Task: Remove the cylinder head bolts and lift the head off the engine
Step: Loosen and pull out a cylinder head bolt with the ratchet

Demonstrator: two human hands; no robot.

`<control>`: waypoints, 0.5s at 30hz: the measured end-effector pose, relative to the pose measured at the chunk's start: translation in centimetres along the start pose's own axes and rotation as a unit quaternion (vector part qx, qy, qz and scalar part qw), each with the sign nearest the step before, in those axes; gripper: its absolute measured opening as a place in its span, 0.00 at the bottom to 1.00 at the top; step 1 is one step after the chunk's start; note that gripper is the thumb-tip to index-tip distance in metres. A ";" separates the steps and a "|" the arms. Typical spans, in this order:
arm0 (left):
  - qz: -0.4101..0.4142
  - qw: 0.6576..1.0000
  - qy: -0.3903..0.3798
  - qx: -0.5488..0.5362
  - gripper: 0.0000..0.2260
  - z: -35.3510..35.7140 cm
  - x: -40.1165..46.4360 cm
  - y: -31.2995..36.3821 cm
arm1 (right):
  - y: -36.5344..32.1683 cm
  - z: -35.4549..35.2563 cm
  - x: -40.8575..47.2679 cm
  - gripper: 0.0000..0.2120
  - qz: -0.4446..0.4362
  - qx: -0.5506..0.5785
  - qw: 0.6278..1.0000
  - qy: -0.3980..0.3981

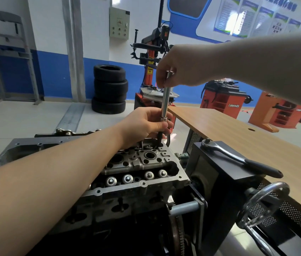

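Note:
The grey cylinder head (140,170) sits on the engine, mounted on a stand in the lower middle. A long chrome extension bar (165,100) stands upright over a bolt hole at the head's far edge, with a dark socket at its foot. My left hand (146,124) grips the bar's lower end just above the socket. My right hand (179,67) pinches the bar's top end from above. The bolt itself is hidden under the socket.
A ratchet wrench (238,157) lies on the black stand box (220,174) at right. A chrome handwheel (264,204) juts out below it. A wooden table (256,137) runs along the right. Stacked tyres (110,89) and a tyre changer (153,58) stand behind.

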State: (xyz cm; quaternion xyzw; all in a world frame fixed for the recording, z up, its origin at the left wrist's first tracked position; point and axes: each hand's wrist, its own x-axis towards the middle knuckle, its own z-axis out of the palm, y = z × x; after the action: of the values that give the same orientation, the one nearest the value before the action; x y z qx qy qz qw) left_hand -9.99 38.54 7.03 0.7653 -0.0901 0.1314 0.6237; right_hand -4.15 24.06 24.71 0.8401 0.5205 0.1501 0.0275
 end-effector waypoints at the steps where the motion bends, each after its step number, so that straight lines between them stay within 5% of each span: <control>1: 0.006 1.000 0.009 0.009 0.10 0.0 0.1 -0.1 | 0.1 -0.1 -0.1 0.08 0.008 0.019 1.000 -0.002; 3: 0.016 0.999 0.031 0.028 0.09 0.0 0.1 -0.1 | 0.3 -0.3 0.0 0.06 0.041 0.053 0.998 -0.019; 6: 0.022 0.997 0.058 0.042 0.12 0.2 0.3 0.0 | 0.4 -0.4 0.2 0.30 0.101 -0.010 0.994 -0.029; 10: 0.013 0.999 0.028 0.024 0.11 0.2 0.3 0.1 | 0.1 -0.9 -0.1 0.09 0.030 -0.023 0.998 -0.041; 13: 0.000 1.000 -0.012 0.020 0.11 -0.1 -0.1 0.1 | 0.2 -1.4 -0.5 0.15 0.001 0.012 0.999 -0.052; 15: 0.008 0.999 0.009 0.038 0.10 0.0 -0.2 0.1 | 0.2 -1.5 -0.9 0.10 0.007 0.059 0.997 -0.050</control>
State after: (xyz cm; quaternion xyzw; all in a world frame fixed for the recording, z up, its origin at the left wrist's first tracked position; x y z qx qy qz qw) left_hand -10.17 38.57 7.04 0.7863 -0.0854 0.1463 0.5942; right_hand -4.82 23.00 26.00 0.8505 0.5203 0.0774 0.0031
